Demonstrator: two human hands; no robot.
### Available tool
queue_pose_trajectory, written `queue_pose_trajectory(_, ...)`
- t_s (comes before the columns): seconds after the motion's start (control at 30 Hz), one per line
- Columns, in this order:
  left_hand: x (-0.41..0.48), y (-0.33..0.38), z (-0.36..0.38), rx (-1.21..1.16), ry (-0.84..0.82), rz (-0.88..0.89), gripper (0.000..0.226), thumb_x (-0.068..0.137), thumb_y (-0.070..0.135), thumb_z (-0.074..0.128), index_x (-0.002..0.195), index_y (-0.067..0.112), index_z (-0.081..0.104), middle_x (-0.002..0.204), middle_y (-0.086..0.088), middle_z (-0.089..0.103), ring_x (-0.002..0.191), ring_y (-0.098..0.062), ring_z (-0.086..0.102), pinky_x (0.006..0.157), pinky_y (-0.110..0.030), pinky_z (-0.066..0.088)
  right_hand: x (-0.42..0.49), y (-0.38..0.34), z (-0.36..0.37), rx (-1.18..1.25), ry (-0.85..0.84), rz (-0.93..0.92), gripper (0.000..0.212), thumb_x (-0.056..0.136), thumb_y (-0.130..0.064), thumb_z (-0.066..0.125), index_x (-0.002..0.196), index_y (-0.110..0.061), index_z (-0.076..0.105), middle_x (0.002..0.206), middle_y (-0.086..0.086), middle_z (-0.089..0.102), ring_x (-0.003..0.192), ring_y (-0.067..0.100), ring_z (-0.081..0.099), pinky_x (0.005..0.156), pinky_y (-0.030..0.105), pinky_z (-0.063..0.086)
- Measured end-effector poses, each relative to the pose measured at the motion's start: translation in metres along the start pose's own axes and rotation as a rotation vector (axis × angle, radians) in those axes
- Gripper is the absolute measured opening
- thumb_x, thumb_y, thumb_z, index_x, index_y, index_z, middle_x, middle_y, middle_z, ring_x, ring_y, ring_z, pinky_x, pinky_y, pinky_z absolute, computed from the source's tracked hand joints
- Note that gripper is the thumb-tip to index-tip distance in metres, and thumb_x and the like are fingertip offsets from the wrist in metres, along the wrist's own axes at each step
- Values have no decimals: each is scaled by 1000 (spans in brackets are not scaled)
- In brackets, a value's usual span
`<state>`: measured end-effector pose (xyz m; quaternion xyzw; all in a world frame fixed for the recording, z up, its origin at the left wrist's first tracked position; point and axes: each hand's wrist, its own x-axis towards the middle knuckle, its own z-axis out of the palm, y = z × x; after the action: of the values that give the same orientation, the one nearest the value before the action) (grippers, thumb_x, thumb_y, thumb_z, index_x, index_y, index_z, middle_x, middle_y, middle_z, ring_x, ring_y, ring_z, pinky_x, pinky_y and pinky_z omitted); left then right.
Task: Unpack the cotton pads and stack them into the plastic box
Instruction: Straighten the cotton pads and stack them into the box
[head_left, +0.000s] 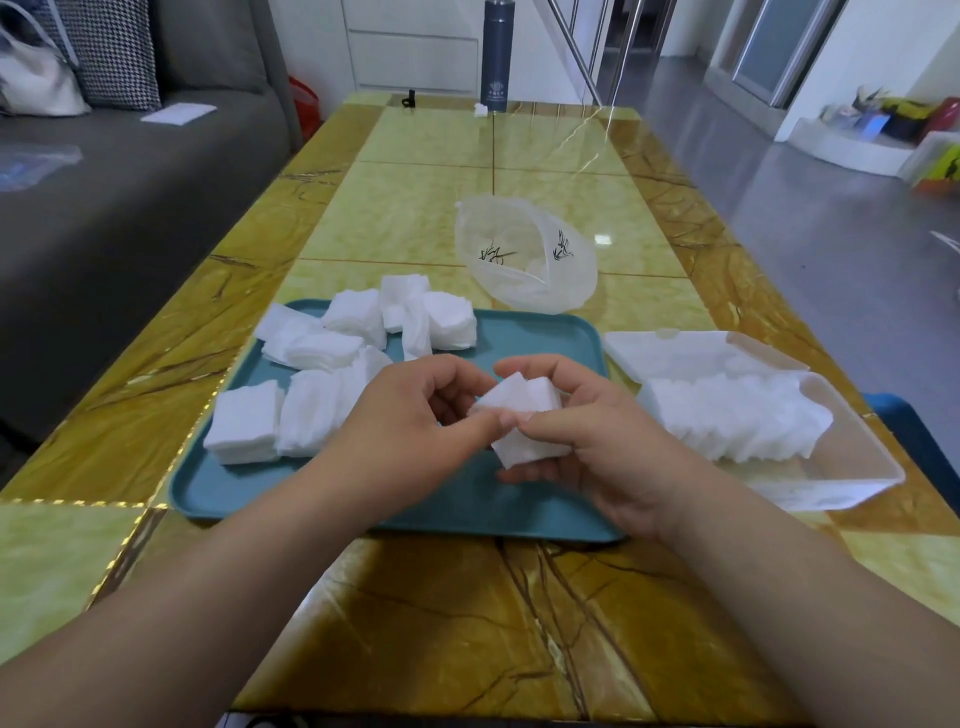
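Note:
A small stack of white cotton pads (524, 421) is held over the teal tray (519, 504) between both hands. My right hand (602, 441) cups the stack from below and the side, fingers curled round it. My left hand (415, 421) pinches its near left edge with thumb and fingers. Several loose piles of cotton pads (322, 374) lie on the tray's left half. The clear plastic box (841, 462) stands right of the tray, lid open, with a row of pads (727, 410) packed inside.
A translucent plastic bag (524, 260) lies open behind the tray. A dark flask (496, 54) stands at the table's far end. A grey sofa (130, 171) runs along the left. The glossy yellow table (467, 623) stretches toward me.

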<state>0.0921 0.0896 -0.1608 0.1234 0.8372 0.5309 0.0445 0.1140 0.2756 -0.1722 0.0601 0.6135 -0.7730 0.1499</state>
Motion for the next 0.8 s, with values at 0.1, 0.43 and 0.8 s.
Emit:
queue_pose_trajectory(0.1,2,-2,-2,-38,58,-8,6,86,18,82,86,21,77,77,-2,73,64,-6,59,57,-12,46,0,-4,3,67,4,28,28,100,-11,60,125,-20,70,126,16,67,102,35,71,72,44,64)
queue_pose_trajectory(0.43,3,4,-17,-72,18,30,6,90,17,78,92,22,77,82,-2,74,68,-12,62,64,-20,50,3,-7,3,259,38,173,54,104,-44,49,139,-5,57,133,28,65,111,43,69,82,49,63)
queue_pose_trajectory(0.8,4,3,-11,-114,-136,9,7,93,8,73,94,15,76,83,0,78,68,-6,68,62,-18,54,1,-8,7,157,3,146,57,109,-42,36,133,2,63,122,30,67,106,39,63,76,47,57)
